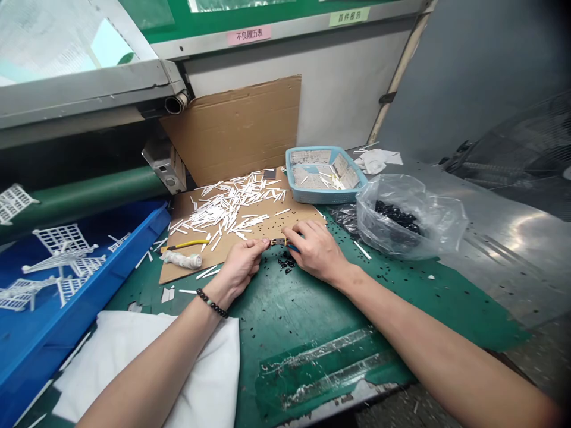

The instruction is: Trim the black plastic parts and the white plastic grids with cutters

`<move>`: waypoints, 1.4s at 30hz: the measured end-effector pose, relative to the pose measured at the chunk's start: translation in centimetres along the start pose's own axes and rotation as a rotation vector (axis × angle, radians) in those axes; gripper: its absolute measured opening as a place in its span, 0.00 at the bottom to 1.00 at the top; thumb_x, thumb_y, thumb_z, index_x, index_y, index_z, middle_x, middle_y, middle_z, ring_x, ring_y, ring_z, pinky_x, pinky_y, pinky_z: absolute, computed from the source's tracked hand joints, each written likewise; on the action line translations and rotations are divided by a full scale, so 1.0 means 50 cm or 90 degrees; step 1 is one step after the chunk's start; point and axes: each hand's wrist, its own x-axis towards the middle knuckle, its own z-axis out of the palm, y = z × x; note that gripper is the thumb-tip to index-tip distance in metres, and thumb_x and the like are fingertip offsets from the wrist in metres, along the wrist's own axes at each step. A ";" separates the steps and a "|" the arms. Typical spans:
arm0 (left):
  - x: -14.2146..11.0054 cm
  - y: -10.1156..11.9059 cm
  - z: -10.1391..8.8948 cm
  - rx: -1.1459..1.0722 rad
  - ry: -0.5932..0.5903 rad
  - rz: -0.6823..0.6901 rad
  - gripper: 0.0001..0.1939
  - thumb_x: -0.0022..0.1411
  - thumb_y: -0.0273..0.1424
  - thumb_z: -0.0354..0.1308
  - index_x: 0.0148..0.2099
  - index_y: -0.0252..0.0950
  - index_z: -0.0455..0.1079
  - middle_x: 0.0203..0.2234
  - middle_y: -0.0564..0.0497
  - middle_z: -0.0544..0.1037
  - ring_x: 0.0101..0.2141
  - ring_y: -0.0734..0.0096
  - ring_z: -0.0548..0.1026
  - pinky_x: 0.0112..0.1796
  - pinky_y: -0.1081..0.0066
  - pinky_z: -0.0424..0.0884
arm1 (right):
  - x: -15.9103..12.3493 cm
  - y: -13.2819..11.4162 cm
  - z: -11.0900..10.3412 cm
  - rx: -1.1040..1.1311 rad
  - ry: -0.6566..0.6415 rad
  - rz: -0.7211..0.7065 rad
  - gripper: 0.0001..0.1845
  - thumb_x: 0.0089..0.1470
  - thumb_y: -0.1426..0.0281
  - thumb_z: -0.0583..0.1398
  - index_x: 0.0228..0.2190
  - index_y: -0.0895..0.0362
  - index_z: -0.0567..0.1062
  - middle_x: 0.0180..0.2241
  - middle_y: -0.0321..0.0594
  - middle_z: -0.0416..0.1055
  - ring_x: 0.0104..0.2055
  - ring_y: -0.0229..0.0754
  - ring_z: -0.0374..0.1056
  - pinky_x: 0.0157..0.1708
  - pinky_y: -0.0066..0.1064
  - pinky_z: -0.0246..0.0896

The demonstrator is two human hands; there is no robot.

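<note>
Head view: the right hand (316, 251) is closed around a blue-handled tool (292, 248) — the left hand (241, 267) meets its tip, that grip unclear — just above black plastic bits (285, 262) by the cardboard sheet's (297, 209) lower edge, with white plastic strips (227, 208) and yellow-handled pliers (182, 244) on the sheet.
</note>
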 end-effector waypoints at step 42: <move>-0.003 -0.002 0.011 -0.023 0.015 0.028 0.16 0.48 0.36 0.68 0.26 0.33 0.64 0.14 0.63 0.54 0.15 0.86 0.47 0.17 0.78 0.39 | -0.007 -0.030 0.006 -0.027 -0.056 0.052 0.07 0.60 0.73 0.55 0.37 0.57 0.74 0.31 0.41 0.69 0.34 0.43 0.62 0.30 0.32 0.48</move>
